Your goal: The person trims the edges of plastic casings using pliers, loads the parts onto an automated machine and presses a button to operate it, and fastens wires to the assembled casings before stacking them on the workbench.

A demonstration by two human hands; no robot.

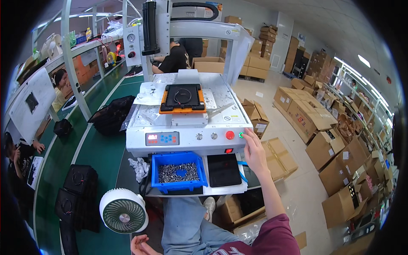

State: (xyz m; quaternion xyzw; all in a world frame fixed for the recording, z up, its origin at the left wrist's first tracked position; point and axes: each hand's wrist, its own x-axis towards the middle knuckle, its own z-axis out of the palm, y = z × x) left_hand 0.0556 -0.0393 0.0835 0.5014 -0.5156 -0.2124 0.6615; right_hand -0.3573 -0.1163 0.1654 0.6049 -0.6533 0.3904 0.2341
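Observation:
My right hand point(255, 153) reaches to the right end of the white machine's front panel point(191, 144). Its fingers are stretched out, with the tips at the green button point(241, 134); nothing is held. Beside that button is a red knob point(230, 135). Low in the picture, my left hand point(143, 246) is partly cut off, its fingers loosely bent and apart, holding nothing visible. The white fan point(124, 214) is nearest to it. On the machine bed, an orange fixture point(163, 107) carries a flat black piece point(175, 91) with a thin looped cable point(182, 96) on top.
A blue bin point(199, 183) of small metal parts stands below the panel, beside a black flat tablet-like thing point(224, 170). Stacked black pieces point(80, 182) sit on the green bench point(100, 159) at left. Cardboard boxes point(280, 159) line the right. Other people work beyond.

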